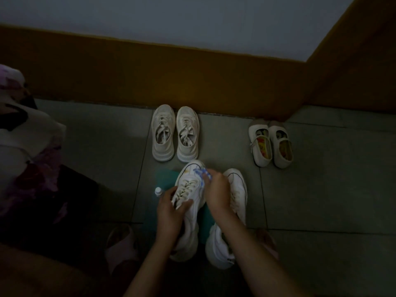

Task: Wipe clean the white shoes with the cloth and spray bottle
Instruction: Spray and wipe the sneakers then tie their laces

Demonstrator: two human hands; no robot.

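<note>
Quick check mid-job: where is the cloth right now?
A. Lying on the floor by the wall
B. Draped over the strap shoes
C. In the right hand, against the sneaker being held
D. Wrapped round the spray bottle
C: the right hand pinches the blue-and-white cloth against the front of the white sneaker, which the left hand holds.

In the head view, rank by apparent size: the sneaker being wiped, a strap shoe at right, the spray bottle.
1. sneaker being wiped: largest, but nearest the camera, so true size is unsure.
2. strap shoe: next.
3. spray bottle: smallest; only its top shows clearly.
</note>
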